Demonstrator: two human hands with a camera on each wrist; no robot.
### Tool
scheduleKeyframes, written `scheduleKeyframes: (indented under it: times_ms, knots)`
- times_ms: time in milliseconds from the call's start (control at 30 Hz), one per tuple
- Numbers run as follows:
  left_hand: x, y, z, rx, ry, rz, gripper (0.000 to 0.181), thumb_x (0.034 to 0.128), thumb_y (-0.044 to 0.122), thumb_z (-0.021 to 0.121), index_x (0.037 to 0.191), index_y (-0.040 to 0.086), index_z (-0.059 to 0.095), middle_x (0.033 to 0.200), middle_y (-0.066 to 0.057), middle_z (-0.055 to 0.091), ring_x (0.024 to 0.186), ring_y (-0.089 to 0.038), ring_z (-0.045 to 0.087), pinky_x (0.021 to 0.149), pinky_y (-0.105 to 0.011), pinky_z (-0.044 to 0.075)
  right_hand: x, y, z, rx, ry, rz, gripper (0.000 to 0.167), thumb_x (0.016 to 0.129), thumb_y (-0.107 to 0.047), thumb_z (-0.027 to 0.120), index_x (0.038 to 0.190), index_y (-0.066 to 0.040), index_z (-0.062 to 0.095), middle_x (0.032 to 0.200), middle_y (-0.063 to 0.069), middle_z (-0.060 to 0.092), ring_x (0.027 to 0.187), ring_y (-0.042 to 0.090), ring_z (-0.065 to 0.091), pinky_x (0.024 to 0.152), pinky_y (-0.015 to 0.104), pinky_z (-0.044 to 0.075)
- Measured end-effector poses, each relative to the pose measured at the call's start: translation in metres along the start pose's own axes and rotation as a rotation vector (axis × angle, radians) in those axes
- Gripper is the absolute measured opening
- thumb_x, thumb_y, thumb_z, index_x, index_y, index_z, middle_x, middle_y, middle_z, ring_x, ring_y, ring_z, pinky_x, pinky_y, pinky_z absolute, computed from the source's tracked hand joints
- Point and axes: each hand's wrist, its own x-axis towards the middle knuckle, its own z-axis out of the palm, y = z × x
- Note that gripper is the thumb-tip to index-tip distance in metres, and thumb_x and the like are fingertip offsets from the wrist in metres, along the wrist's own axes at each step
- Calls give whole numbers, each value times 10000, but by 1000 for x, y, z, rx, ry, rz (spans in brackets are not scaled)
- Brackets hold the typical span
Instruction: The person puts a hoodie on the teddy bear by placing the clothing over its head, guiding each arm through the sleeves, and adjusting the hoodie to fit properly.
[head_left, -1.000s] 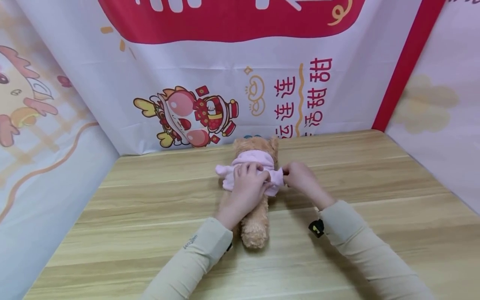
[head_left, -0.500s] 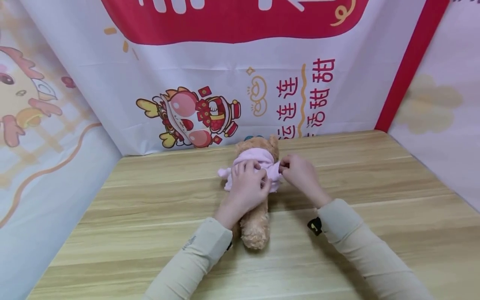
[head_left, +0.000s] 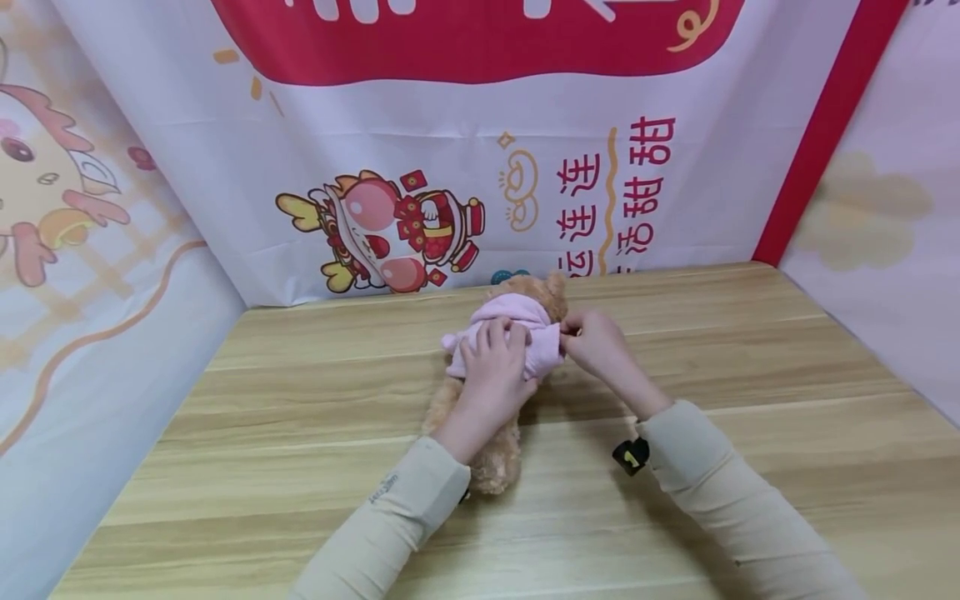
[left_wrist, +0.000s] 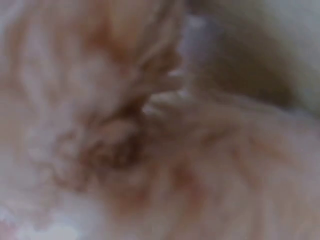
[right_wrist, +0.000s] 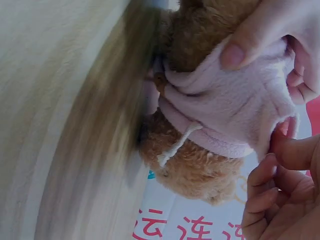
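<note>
A light-brown teddy bear (head_left: 495,462) lies on the table in the head view, dressed in a pink hooded top (head_left: 513,308). My left hand (head_left: 495,367) lies over its clothed body and grips it, with the thumb pressed into the cloth in the right wrist view. At the bear's right side, my right hand (head_left: 600,346) pinches the end of the top's sleeve (right_wrist: 272,132) between thumb and fingers. A white cord (right_wrist: 180,145) and a brown button (right_wrist: 160,82) show on the side of the top towards the table. Blurred brown fur (left_wrist: 225,165) fills most of the left wrist view.
The wood-grain table (head_left: 300,433) ends at a white and red printed cloth (head_left: 420,108) just behind the bear's head. More printed cloth (head_left: 97,275) hangs at the left. A small black device (head_left: 632,456) sits below my right cuff.
The bear has tilted, its head shifting right and its legs left. My left fingers have spread flatter over the top. My right hand still pinches the sleeve, which now looks straighter.
</note>
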Motion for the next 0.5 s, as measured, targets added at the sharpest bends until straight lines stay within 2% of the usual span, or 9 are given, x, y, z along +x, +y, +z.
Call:
scheduleKeyframes:
  times_ms: [100,200,300,367,500]
  knots:
    - [1,-1,-1,-38,-23,-2,538,705,251,806,1114,95,495,1247,-164,455,1195,-347,425,909,-527,361,-2,1,0,4,3,-13,182,836,-100,615,672,-27,645,652,73,620,586,149,479,553,235,370]
    - [2,0,1,-60,-12,-21,507,718,286,810,1085,101,514,1249,-164,463,1183,-335,438,908,-512,360,-5,3,-1,-50,-47,-5,203,799,-105,637,601,-56,629,547,0,537,525,113,419,507,227,340]
    - [2,4,7,-45,33,-37,481,728,312,807,1063,104,532,1242,-157,483,1164,-320,463,914,-511,364,-9,3,-1,-150,-128,31,193,771,-142,647,591,-73,631,511,-51,435,508,104,375,482,230,303]
    - [1,8,11,-7,77,-33,461,725,297,803,1060,106,550,1244,-151,499,1148,-313,482,914,-514,368,-11,3,-1,-208,-164,44,178,785,-172,653,634,-78,663,527,-51,439,521,109,387,486,233,308]
    - [0,14,18,87,145,-14,443,700,263,801,1054,121,574,1228,-142,531,1107,-306,505,884,-511,378,-16,3,3,-191,-120,54,131,808,-109,621,699,-52,667,600,15,539,563,145,452,509,242,339]
